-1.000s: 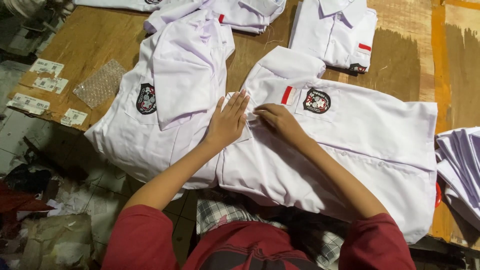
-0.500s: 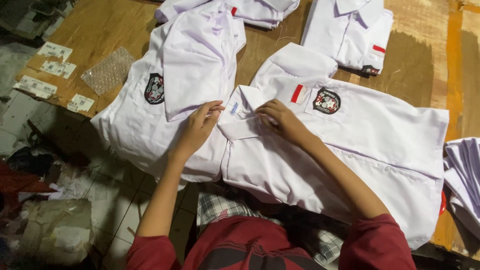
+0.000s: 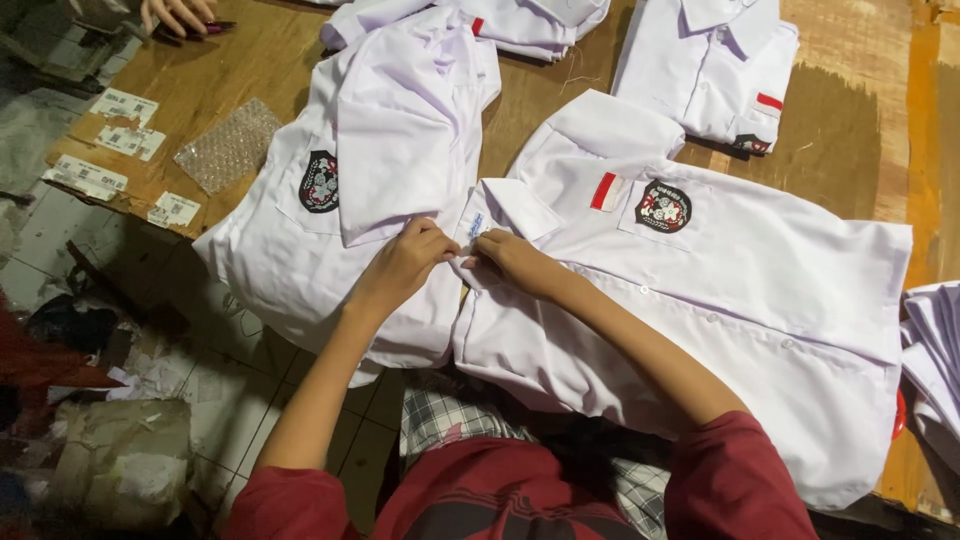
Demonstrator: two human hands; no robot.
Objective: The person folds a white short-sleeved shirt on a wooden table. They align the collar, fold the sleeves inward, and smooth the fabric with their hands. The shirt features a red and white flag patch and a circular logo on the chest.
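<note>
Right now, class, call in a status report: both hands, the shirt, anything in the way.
Left hand and right hand pinch white shirt at collar. Shirt flat on wooden table. Second shirt overlaps alongside.

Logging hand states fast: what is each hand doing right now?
Left hand: closed, pinching the collar of the white shirt.
Right hand: closed, pinching the same collar.

Smooth white cloth shirt lies on a matt, worn wooden table.

Warm overhead light, bright white glare, dim left floor, sharp focus.
</note>
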